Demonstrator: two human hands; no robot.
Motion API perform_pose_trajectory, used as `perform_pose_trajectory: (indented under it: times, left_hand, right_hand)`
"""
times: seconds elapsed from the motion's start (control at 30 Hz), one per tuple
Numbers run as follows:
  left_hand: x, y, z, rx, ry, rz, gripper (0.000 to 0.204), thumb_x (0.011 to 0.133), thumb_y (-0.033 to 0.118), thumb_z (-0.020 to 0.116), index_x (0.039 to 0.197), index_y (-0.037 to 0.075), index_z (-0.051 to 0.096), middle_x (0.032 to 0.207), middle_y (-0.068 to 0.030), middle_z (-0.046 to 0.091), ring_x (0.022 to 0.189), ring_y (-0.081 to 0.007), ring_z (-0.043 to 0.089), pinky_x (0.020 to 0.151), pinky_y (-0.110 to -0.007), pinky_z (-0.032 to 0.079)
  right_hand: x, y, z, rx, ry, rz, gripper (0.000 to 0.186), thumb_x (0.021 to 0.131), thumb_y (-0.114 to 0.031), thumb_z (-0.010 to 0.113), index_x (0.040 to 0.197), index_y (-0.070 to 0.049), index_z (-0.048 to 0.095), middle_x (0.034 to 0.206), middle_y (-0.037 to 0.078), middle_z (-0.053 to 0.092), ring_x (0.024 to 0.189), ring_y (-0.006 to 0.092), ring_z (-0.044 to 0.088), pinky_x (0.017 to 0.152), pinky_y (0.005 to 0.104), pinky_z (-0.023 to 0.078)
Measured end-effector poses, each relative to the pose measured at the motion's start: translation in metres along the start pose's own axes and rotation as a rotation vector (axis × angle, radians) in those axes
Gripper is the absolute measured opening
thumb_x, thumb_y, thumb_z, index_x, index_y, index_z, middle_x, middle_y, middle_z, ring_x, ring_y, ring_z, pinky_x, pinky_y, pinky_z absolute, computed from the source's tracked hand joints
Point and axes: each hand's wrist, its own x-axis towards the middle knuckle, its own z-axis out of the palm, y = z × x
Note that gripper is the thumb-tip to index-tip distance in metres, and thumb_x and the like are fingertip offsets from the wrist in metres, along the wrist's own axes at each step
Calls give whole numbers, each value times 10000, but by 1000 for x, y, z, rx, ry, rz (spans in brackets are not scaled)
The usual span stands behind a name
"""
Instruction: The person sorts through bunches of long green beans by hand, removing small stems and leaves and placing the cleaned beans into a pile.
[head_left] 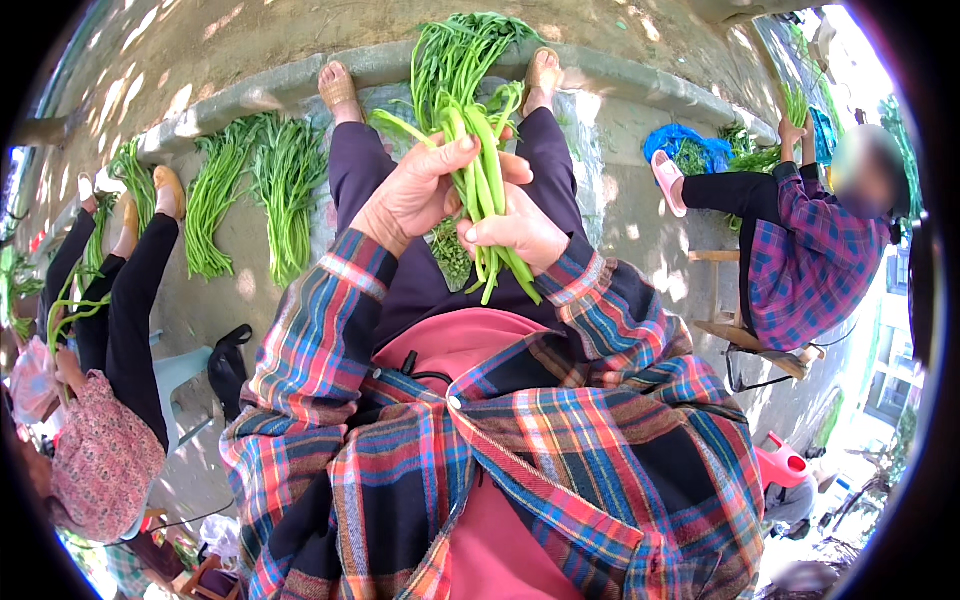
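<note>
Head view looks down on a person in a plaid shirt [340, 340], whose two hands meet over the lap around a bunch of green stems [488, 185]. The left hand [412, 188] is closed on the bunch from the left, thumb laid along its upper part and fingers partly hidden behind. The right hand [520, 230] is curled firmly around the stems lower down, thumb pressed across them near the cut ends. The bunch sits between the knees, ends pointing back toward the person's body. Beyond it, a leafy pile [465, 50] lies between the feet; whether some of the held stems run on into it cannot be told.

The step in hand seems to be handling the stems as one bundle. To do it well, one hand would best carry the bunch while the other evens the ends, since several stick out at different lengths. A light, flat squeeze should serve: such juicy stems probably bruise or snap when pinched. One stem [400, 126] slants off to the left and likely needs drawing in. Keeping the bunch above the lap also helps it stay apart from the loose greens [451, 255] below and the bundles [288, 200] on the ground.
</note>
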Motion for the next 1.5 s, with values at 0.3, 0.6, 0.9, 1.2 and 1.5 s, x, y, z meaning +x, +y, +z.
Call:
perform_pose_trajectory:
  times: [0.3, 0.6, 0.9, 1.2, 1.5]
  left_hand:
    - [1, 12, 11, -198, -68, 159, 479, 826, 179, 621, 1208, -42, 437, 808, -72, 608, 813, -194, 613, 939, -458, 436]
    - [0, 23, 19, -9, -75, 83, 622, 803, 327, 628, 1245, -33, 379, 737, -12, 514, 770, -156, 549, 917, -434, 444]
    - [7, 52, 14, -252, 0, 175, 345, 849, 99, 529, 1148, -31, 416, 830, -67, 512, 822, -208, 558, 938, -438, 444]
    - [-13, 95, -18, -747, 131, 370, 316, 760, -20, 529, 1053, -66, 418, 735, -22, 440, 637, -136, 465, 636, -292, 423]
    - [-24, 107, -18, -817, 80, 403, 353, 726, -69, 524, 1059, -71, 406, 713, -9, 422, 587, -125, 455, 600, -290, 415]
  right_hand:
    - [4, -15, 20, -90, -11, -123, 443, 640, -166, 677, 1017, -25, 490, 790, 29, 496, 711, 118, 502, 628, 250, 424]
    - [6, -10, 23, 31, -116, -102, 403, 666, -155, 689, 988, -21, 487, 740, 33, 509, 650, 137, 525, 558, 259, 440]
    - [4, -17, 19, 99, -137, -178, 474, 748, -203, 701, 1100, 0, 456, 860, 72, 553, 656, 138, 580, 563, 249, 489]
    - [-18, -3, 1, 44, -150, -142, 515, 774, -217, 677, 1185, 12, 468, 783, 52, 552, 614, 100, 532, 563, 221, 437]
    - [-19, -23, -3, -47, 29, -331, 264, 864, -113, 535, 1095, 16, 553, 728, -28, 545, 640, 40, 519, 569, 175, 416]
